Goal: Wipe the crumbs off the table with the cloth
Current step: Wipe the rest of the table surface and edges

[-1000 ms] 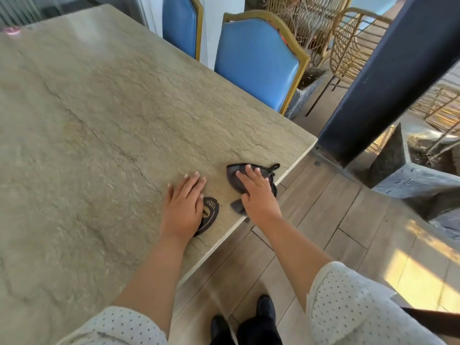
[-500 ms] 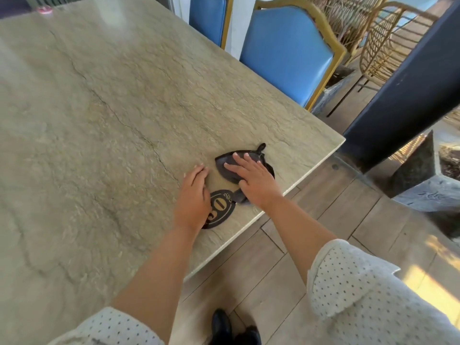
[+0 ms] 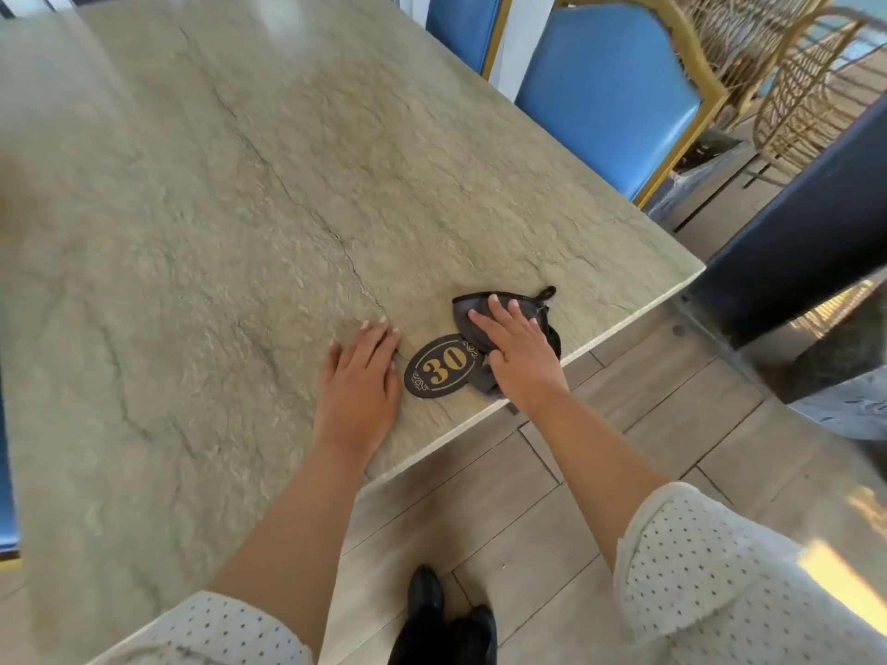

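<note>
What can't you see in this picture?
- Crumbs: none made out in the head view; too small, if any, against the mottled table.
- Cloth: its middle is hidden under the right hand.
- Table's far and left sides: cut off by the picture's edges, blurred at the left.

An oval black plaque (image 3: 442, 372) with a gold "30" and gold scrollwork lies flat just to the right of the left hand (image 3: 357, 381), between it and the right hand (image 3: 521, 357). Well beyond the right hand stands a blue padded chair (image 3: 609, 93) with a gold frame, and a second blue chair (image 3: 461, 26) to its left. Wicker chairs (image 3: 806, 88) are farther right. A dark pillar (image 3: 806, 223) rises right of the right hand. Below both hands lie the wood-plank floor (image 3: 672, 424) and black shoes (image 3: 425, 597).
</note>
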Demonstrator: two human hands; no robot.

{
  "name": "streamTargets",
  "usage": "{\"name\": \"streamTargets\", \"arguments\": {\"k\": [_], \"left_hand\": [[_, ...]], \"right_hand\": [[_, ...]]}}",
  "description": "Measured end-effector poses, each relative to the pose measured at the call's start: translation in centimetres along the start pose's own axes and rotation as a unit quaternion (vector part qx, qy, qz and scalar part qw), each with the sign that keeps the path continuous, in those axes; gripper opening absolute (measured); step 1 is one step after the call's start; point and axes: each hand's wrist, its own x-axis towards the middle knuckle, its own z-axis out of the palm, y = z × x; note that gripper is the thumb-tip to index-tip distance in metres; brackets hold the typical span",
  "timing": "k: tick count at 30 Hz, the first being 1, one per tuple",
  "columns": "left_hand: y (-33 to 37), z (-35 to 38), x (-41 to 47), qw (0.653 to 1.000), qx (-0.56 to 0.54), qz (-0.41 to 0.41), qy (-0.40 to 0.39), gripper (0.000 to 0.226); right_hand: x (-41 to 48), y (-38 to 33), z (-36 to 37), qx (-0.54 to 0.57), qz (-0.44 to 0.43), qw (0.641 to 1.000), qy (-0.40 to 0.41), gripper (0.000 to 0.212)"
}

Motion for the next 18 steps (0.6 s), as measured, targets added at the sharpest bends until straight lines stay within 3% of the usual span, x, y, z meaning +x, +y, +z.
{"name": "streamTargets", "arguments": {"k": [6,9,12,14,16,18], "left_hand": [[0.0,0.1,0.0,1.0,-0.016,-0.004,0.008,0.049],[0.2,0.1,-0.1,1.0,-0.022,-0.009,0.001,0.05],[-0.1,0.0,0.2,0.999,-0.049,-0.008,-0.003,0.048],[-0.3,-0.4,0.6,0.996,-0.085,-0.015,0.004,0.043],[-0.6,-1.2,0.9,0.992,-0.124,-0.022,0.006,0.041],[-0.6,-2.1,1.0,0.989,-0.145,-0.029,0.013,0.04]], "right_hand": [[-5.9,-1.3,0.9,0.118,-0.009,0.992,0.032,0.057],[-8.5,-2.7,0.2,0.207,-0.015,0.978,0.028,0.045],[-8.3,-4.6,-0.9,0.3,0.024,0.953,-0.031,0.039],[-6.7,-5.1,-1.9,0.351,0.042,0.935,-0.005,0.039],[-4.6,-4.8,-2.6,0.319,0.018,0.945,0.067,0.043],[-2.4,-3.8,-2.6,0.216,0.0,0.969,0.12,0.048]]}}
